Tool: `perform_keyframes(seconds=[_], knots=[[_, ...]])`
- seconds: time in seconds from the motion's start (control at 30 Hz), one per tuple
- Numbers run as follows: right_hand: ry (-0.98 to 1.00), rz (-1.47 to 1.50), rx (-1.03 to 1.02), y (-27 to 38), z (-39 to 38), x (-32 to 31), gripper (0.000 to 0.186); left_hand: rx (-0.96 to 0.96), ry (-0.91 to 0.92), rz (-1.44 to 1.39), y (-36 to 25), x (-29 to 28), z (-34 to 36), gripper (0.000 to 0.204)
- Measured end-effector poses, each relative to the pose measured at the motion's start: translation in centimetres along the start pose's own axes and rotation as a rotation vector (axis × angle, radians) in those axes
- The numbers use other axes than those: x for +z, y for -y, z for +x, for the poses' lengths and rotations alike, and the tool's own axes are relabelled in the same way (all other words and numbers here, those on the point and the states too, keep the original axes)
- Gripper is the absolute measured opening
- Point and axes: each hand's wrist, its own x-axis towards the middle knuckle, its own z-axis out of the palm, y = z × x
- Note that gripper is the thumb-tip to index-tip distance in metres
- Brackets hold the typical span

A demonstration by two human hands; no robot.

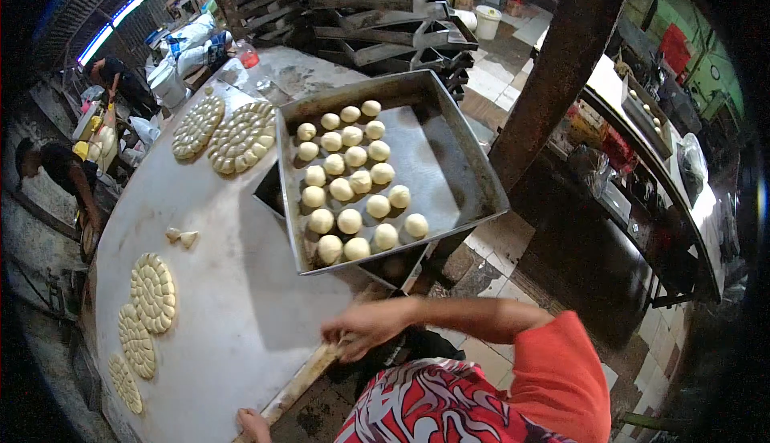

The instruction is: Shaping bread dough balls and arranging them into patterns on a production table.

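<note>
My right hand (365, 331) is at the wooden table edge (301, 379), its fingers curled; whatever they hold, if anything, is hidden. My left hand (255, 425) shows only in part at the lower end of that edge, its fingers mostly out of sight. Beyond my right hand, a metal baking tray (469, 202) holds several round dough balls (350, 221) in rows on its left side; its right side shows bare metal. On the worktable's left side lie flat dough rounds marked into segments (152, 292), with two small dough scraps (182, 237) farther up.
More segmented dough rounds (243, 138) lie at the table's far end. Behind stands a tall stack of trays (377, 26). A dark post (561, 74) rises right of the tray. Two people (60, 166) are at the far left. Another bench (634, 130) stands at right.
</note>
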Motion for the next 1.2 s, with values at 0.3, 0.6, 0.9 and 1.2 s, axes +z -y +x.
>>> perform_keyframes(seconds=[0.3,0.6,0.9,1.2], knots=[[-0.099,-0.689,0.711,-5.5,-18.2,-19.1,0.040,0.425,1.260,-0.980,-40.1,-20.6,-7.3,0.042],[-0.686,-0.744,0.388,-3.5,-20.8,-17.8,0.028,1.654,0.856,-0.271,-61.8,-10.5,-20.2,0.033],[-0.688,-0.722,0.355,-9.0,-19.2,-17.4,0.020,1.588,0.912,-0.610,-60.5,-12.4,-16.7,0.056],[-0.528,-0.723,0.840,-5.7,-16.2,-17.4,0.026,0.635,0.849,-1.088,-31.5,-18.9,1.9,0.036]])
